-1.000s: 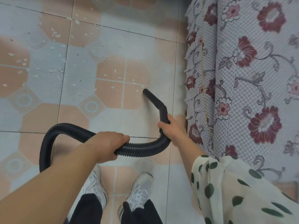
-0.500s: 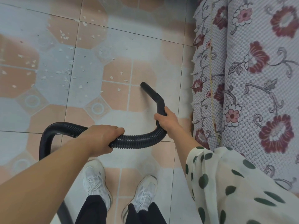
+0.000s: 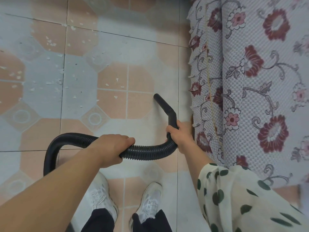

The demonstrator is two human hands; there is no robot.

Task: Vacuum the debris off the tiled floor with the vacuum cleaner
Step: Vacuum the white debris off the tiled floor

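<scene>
Debris (image 3: 58,82), pale flakes and scraps, lies scattered over the left part of the tiled floor (image 3: 138,47). It is thickest at the far left and thins to a few bits on the middle tile. Nearer me, the black ribbed hose (image 3: 147,150) loops up from the lower left and runs across above my white shoes (image 3: 100,198). My left hand (image 3: 110,148) is wrapped over the hose mid-run, fingers curled around it. The hose looks light and bendy, so I judge it would sag and twist without support there, and the ribs should give a sure hold. Further right, the rigid bent nozzle (image 3: 164,106) points down toward bare tile, apart from most flakes. I cannot tell whether its tip touches. My right hand (image 3: 179,134) grips the nozzle where it meets the hose; that stiff part is the best place for steering. Just beside that hand hangs a floral cover (image 3: 250,81).
</scene>
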